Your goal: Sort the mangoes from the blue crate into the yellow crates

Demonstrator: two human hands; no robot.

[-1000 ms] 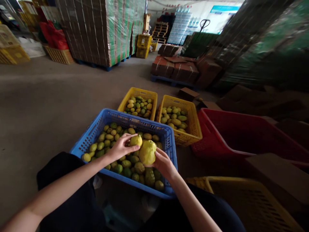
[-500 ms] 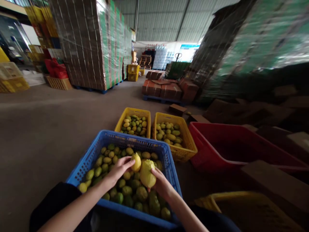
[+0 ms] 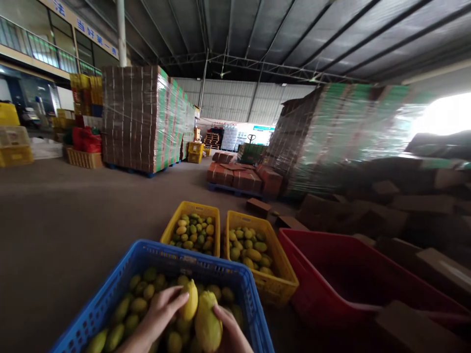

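Observation:
My left hand point(image 3: 164, 309) is closed on a yellow lemon point(image 3: 190, 301), the smaller of the two in my hands. Just beside it, my right hand point(image 3: 230, 326) grips a large, greener lemon point(image 3: 208, 326) with a knobby top. Both fruits are held upright over a blue plastic crate point(image 3: 262, 314). Inside that crate lie many green and yellowish lemons point(image 3: 138, 306), partly hidden by my hands and in shadow. The lower part of my right hand is cut off by the picture's bottom edge.
Behind the blue crate stand a left yellow crate point(image 3: 218, 233) and a right yellow crate point(image 3: 289, 279), both holding similar fruit. A red tub point(image 3: 312, 284) is to the right, with loose cardboard point(image 3: 353, 213) beyond. Wrapped pallet stacks point(image 3: 128, 122) rise behind.
My view has tilted up, so the crates and hands sit lower in the picture and the roof shows. Both hands still hold the same two lemons.

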